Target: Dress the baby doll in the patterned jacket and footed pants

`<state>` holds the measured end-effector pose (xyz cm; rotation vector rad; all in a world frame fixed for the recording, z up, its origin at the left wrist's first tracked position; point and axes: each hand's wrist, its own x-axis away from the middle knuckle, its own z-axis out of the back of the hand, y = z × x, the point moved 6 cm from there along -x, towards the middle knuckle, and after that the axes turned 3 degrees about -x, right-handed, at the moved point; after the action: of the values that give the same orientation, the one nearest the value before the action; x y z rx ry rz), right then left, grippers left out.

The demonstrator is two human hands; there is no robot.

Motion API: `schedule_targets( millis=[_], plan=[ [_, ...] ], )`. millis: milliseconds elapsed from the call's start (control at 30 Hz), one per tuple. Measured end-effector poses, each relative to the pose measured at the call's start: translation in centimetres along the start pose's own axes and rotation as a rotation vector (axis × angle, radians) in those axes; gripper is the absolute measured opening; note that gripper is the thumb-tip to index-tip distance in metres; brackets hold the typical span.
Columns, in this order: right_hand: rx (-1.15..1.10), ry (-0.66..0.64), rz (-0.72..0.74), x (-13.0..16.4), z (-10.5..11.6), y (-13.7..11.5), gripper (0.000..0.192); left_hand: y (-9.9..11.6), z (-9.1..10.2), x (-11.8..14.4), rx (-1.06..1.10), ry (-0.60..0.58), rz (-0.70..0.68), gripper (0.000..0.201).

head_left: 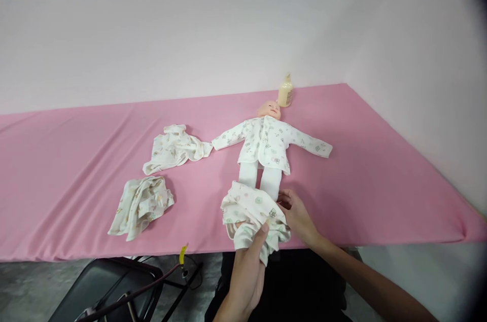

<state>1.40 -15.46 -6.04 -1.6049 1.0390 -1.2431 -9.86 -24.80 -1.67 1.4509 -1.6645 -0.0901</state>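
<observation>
A baby doll lies on its back on the pink-covered table, arms spread. It wears a white printed baby jacket, and its white legs point toward me. White printed baby pants are bunched around the lower legs, hiding most of the feet. My left hand is closed on the near end of the pants, thumb on top. At the right side of the pants, beside the doll's leg, my right hand has its curled fingers on the cloth edge; its fingertips are partly hidden.
Two crumpled white printed baby garments lie to the left, a farther one and a nearer one. A pump bottle stands behind the doll's head. Below the table's front edge is a black chair with a cable across it. White walls border the back and right.
</observation>
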Motion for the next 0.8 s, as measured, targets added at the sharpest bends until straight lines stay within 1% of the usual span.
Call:
schedule_targets(
  millis=[133,300,400,500,567,633,667,700,800],
  plan=[
    [0.022,-0.004,0.047,0.3,0.0,0.1,0.046,-0.4,-0.3,-0.3,-0.015,-0.033,-0.012,0.07],
    [0.067,0.034,0.155,0.9,-0.2,0.2,0.052,-0.5,-1.4,-1.6,0.012,-0.101,-0.025,0.053],
    [0.133,-0.006,0.222,1.4,-0.5,-0.2,0.048,-0.5,-1.8,-2.2,0.024,-0.119,-0.025,0.047],
    [0.353,-0.049,0.288,1.9,-0.6,-1.0,0.037,-0.4,-1.5,-2.5,0.048,-0.109,-0.047,0.053],
    [0.545,-0.036,0.338,2.4,-0.4,-1.8,0.026,-0.5,-1.2,-2.6,0.065,-0.1,-0.053,0.056],
    [0.675,-0.017,0.381,2.9,-0.3,-2.8,0.017,-0.5,-1.1,-2.6,0.076,-0.113,-0.053,0.056],
    [0.694,-0.038,0.387,3.1,-0.3,-3.2,0.015,-0.4,-1.1,-2.6,0.075,-0.126,-0.046,0.054],
    [0.679,-0.089,0.376,3.3,-0.4,-3.5,0.015,-0.4,-1.2,-2.6,0.067,-0.14,-0.035,0.052],
    [0.511,-0.345,0.251,3.7,-1.2,-4.0,0.019,-0.3,-1.4,-2.4,0.021,-0.184,0.014,0.044]
  ],
)
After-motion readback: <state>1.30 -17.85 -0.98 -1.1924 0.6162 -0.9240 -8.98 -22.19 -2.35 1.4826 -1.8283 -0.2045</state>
